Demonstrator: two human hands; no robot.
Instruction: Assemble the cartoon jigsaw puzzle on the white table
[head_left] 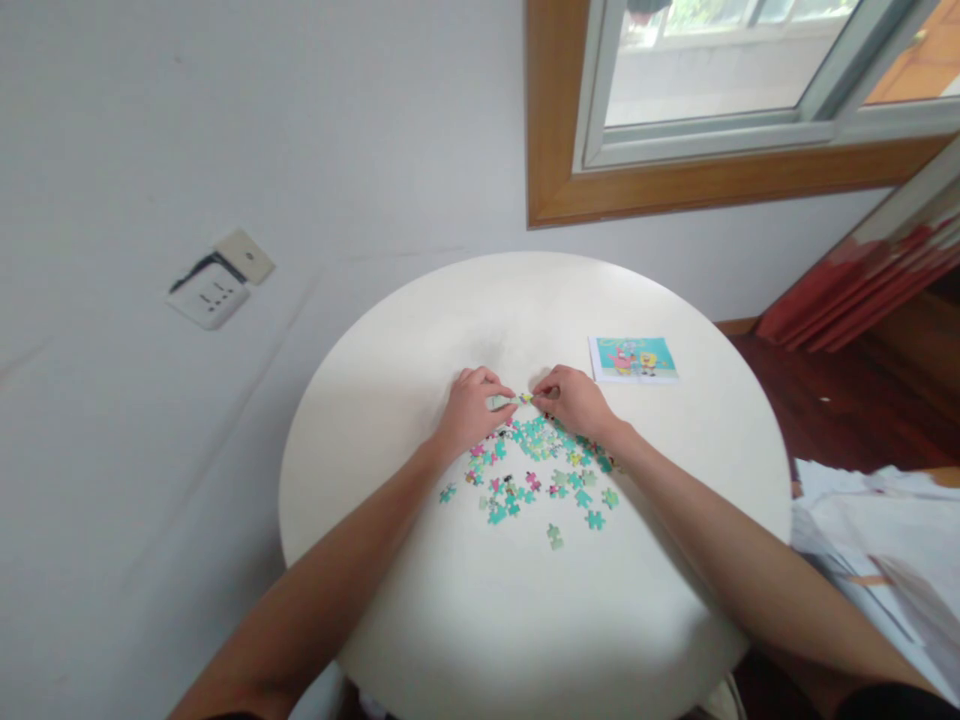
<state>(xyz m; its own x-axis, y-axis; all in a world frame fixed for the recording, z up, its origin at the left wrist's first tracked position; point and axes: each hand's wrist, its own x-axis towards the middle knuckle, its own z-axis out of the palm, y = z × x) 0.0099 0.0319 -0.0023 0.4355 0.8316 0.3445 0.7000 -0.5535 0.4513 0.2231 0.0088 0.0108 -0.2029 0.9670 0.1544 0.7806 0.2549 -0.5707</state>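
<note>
Several jigsaw puzzle pieces, mostly turquoise with some pink, yellow and pale green, lie loose in a spread on the white round table. Beyond the pile, my left hand is closed in a pinch at a small puzzle piece. My right hand pinches from the other side, its fingertips at the yellowish end of that piece. The fingers partly cover what they hold, so I cannot tell whether it is one piece or two joined. Both forearms flank the loose pieces.
A picture card with two cartoon figures lies to the right of my right hand. A wall with a socket stands at left, a wood-framed window behind. Papers are stacked at right, below a red curtain.
</note>
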